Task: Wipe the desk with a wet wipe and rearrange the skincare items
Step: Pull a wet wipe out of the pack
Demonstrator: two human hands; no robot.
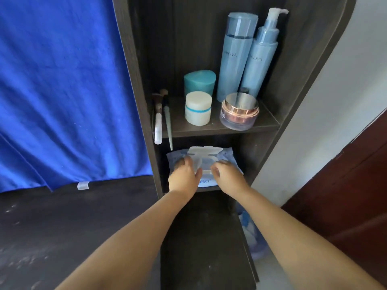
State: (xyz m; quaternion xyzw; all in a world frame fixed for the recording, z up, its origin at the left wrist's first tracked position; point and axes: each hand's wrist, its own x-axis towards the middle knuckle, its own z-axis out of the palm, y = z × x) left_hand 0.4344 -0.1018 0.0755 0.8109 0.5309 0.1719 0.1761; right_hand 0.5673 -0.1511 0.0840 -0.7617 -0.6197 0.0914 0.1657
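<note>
A blue-and-white wet wipe pack lies on the lower shelf, its white lid flipped up. My left hand rests on the pack's left side, fingers spread over it. My right hand is over the opening with fingers curled; whether it pinches a wipe is unclear. On the upper shelf stand two tall light-blue bottles, a teal jar, a white jar and a pink glass jar. Two makeup brushes lean at the shelf's left.
The dark desk top spreads to the left, dusty with pale specks. A blue cloth hangs behind it. A small clear clip sits at the cloth's lower edge. A blue bin stands on the floor beside a brown door.
</note>
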